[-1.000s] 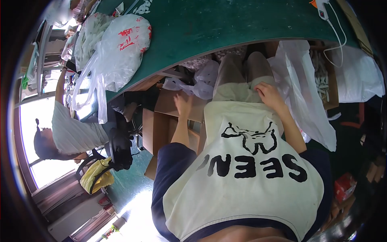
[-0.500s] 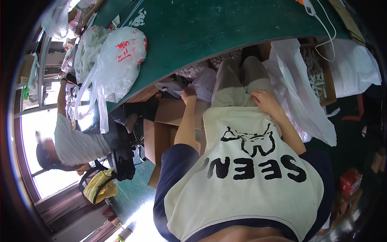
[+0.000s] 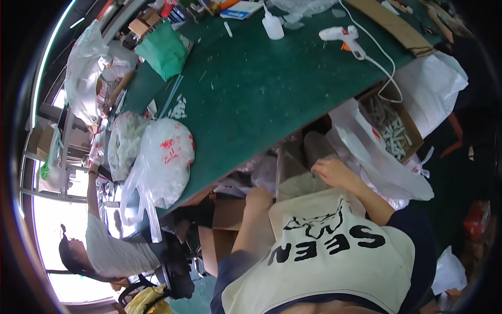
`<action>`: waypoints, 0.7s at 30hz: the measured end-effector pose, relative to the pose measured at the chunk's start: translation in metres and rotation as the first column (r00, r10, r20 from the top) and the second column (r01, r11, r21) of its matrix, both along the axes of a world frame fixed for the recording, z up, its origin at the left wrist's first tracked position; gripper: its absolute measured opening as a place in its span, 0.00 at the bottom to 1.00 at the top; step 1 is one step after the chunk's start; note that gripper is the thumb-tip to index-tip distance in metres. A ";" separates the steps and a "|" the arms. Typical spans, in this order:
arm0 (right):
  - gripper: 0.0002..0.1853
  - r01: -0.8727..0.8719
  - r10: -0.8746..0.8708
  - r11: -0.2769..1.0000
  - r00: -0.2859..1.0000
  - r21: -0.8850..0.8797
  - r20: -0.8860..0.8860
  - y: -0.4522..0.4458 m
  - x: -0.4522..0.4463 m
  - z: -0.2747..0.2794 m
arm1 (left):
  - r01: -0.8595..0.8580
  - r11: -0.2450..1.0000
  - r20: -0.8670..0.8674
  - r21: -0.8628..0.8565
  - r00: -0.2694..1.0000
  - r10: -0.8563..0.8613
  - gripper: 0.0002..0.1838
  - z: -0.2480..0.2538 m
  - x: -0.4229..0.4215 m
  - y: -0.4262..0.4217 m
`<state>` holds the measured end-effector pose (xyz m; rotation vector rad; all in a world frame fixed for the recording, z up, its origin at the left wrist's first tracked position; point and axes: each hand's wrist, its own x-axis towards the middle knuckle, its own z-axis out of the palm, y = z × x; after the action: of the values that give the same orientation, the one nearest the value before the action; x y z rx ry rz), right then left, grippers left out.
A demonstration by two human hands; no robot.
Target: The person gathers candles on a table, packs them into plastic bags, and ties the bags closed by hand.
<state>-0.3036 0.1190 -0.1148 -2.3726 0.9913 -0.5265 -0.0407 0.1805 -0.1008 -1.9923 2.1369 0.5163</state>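
Observation:
My left hand (image 3: 260, 200) is closed at the edge of a translucent plastic bag (image 3: 266, 170) under the table's edge, beside my lap. The bag's edge seems to be in my fingers, though they are partly hidden. My right hand (image 3: 333, 172) lies on the thigh of my grey-brown trousers (image 3: 298, 184), fingers loosely bent, with nothing visible in it. Close to my right hand hangs a white plastic bag (image 3: 361, 141), draped over a cardboard box (image 3: 413, 137) of small white pieces (image 3: 389, 128).
On the green table (image 3: 246, 99) lie a white glue gun (image 3: 345, 37) with its cord, a white squeeze bottle (image 3: 272, 27), a green bag (image 3: 164, 49) and a filled plastic bag (image 3: 164, 162). An open carton (image 3: 227, 214) stands at my left. Another person (image 3: 115, 235) sits beyond it.
The view has tilted up, showing more of the tabletop, including the bottle and glue gun. My left hand has drawn back toward my body; my right hand stays on my thigh.

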 end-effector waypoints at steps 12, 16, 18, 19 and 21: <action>0.09 0.092 0.000 0.975 0.909 -0.201 0.416 -0.016 -0.004 0.122 | -0.166 0.736 -0.692 -0.656 0.521 -0.499 0.08 0.182 -0.013 -0.032; 0.11 0.212 0.073 0.907 0.771 -0.363 0.632 -0.013 -0.027 0.194 | -0.592 0.176 -0.459 -0.786 0.370 -0.808 0.12 0.221 0.000 -0.026; 0.10 -0.002 0.290 0.933 0.599 -0.360 0.747 -0.004 -0.057 0.223 | -0.617 0.149 -0.312 -0.773 0.164 -0.936 0.12 0.259 -0.008 -0.020; 0.12 -0.124 0.376 0.922 0.517 -0.368 0.769 -0.001 -0.075 0.237 | -0.534 0.176 -0.275 -0.827 0.113 -0.955 0.13 0.266 0.007 -0.016; 0.21 -0.222 0.446 0.895 0.418 -0.387 0.791 0.008 -0.092 0.259 | -0.479 0.149 -0.237 -0.865 0.129 -0.963 0.13 0.278 0.017 -0.014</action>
<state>-0.3955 0.1267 0.1447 -1.9123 -0.0526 -1.5360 -0.0236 0.1664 0.1768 -0.4590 4.8009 0.2390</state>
